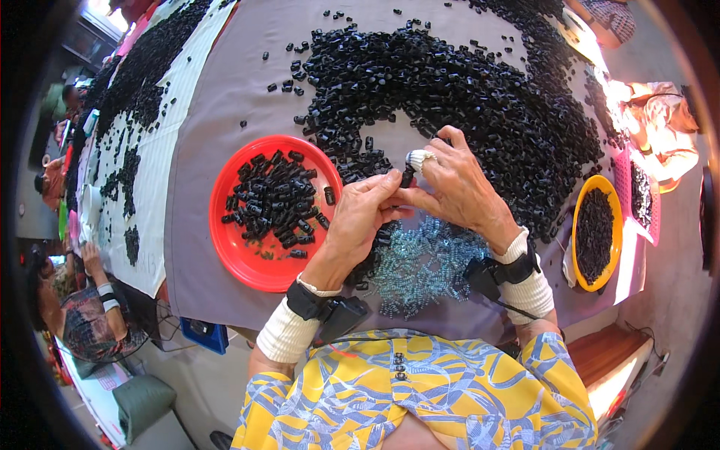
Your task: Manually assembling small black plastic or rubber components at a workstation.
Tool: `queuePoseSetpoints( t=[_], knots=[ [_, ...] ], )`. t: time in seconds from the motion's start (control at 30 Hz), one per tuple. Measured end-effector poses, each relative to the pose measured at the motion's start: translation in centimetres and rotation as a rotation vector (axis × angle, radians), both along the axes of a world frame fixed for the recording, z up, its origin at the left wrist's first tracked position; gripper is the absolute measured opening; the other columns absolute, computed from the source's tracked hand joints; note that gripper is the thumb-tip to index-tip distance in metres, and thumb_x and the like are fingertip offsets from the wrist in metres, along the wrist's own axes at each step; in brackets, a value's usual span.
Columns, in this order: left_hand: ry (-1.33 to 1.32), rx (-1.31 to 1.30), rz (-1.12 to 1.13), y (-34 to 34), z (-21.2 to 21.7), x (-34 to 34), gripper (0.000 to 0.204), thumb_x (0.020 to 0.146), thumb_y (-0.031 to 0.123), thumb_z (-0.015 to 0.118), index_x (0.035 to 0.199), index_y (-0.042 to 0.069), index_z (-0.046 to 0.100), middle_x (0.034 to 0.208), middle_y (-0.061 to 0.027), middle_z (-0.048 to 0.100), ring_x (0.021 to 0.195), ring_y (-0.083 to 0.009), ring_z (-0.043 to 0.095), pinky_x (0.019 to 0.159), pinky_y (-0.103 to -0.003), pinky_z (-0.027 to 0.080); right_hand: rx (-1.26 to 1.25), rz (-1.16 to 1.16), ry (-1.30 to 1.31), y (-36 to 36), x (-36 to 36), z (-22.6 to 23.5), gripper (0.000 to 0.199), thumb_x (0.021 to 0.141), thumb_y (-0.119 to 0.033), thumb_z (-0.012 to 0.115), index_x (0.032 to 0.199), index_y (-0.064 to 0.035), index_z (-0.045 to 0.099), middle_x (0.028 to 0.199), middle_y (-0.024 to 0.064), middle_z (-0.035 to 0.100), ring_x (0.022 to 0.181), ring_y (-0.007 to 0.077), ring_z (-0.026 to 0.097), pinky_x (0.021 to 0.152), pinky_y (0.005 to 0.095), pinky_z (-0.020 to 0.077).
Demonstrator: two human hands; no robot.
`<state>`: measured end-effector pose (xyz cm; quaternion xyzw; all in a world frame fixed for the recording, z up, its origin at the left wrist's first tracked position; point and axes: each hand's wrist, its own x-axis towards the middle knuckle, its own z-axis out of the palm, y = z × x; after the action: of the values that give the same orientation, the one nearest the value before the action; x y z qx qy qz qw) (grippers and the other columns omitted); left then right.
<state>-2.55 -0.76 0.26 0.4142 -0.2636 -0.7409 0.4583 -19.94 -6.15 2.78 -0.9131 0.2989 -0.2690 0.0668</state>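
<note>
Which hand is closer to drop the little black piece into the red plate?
Probably the left hand. It pinches the small black piece together with the right hand, and the red plate lies just beside it on the left.

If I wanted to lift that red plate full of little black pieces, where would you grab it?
Judging by its shape, take the red plate by its raised rim, at the bare near-left edge, coming in from the person's side. The black pieces sit heaped toward the middle and far side, and both hands, left hand and right hand, crowd its right.
</note>
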Motion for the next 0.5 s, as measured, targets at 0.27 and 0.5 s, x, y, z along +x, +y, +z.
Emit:
queuePoseSetpoints(
  t=[0.27, 0.5],
  knots=[
    [0.203, -0.013, -0.013, 0.20, -0.07, -0.28, 0.025, 0.097, 0.019, 0.046, 0.106, 0.000, 0.059, 0.097, -0.0120, 0.066, 0.089, -0.0195, 0.065, 0.083, -0.036, 0.053, 0.016, -0.006, -0.053, 0.49, 0.21, -0.01, 0.030, 0.074, -0.033, 0.068, 0.066, -0.0051, 0.057, 0.068, 0.0075, 0.057, 0.074, 0.0245, 0.057, 0.087, 0.0410, 0.0382],
    [0.211, 0.013, -0.084, 0.23, 0.39, -0.45, 0.026, 0.098, 0.019, 0.044, 0.106, -0.001, 0.058, 0.097, -0.0136, 0.065, 0.090, -0.0222, 0.064, 0.084, -0.040, 0.053, 0.019, 0.001, -0.074, 0.48, -0.07, 0.06, 0.029, 0.074, -0.031, 0.067, 0.068, -0.0031, 0.059, 0.069, 0.0084, 0.058, 0.073, 0.0242, 0.057, 0.084, 0.0394, 0.0390]
  ],
)
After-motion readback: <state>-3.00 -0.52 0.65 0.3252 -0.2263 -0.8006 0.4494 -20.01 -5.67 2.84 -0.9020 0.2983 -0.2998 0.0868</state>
